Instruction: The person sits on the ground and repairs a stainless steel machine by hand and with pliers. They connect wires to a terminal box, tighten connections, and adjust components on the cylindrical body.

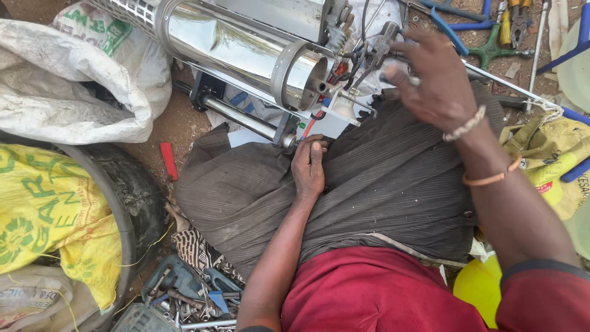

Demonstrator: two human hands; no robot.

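We see from above a person seated on the ground in dark grey pinstriped trousers (381, 184) and a red shirt (375, 289), with a shiny metal machine (246, 43) lying across the lap, its steel cylinder open-ended toward the knees and a perforated guard at its far end; a thin chromed tube (243, 118) runs beneath the cylinder; red and black wires (341, 67) bunch at the cylinder's mouth, beside a white bracket (341, 110); our right hand (433, 77), with a beaded bracelet and an orange band at the wrist, is lifted over that wiring with fingers curled around a pair of pliers (378, 46), whose jaws point into the wires; our left hand (309, 166) lies flat on the left thigh, fingers loosely together and holding nothing, its fingertips just beside the tube's end and the white bracket; the two hands are well apart; to the left lie a white woven sack (67, 80), a yellow printed sack (52, 215) and a black tyre (132, 197); a small red piece (168, 160) lies on the dirt; near the left elbow sits an open tool case (184, 292) of spanners and bits; beyond the machine, blue-handled tools (467, 18) and a green cross-shaped wrench (491, 49) rest on the ground
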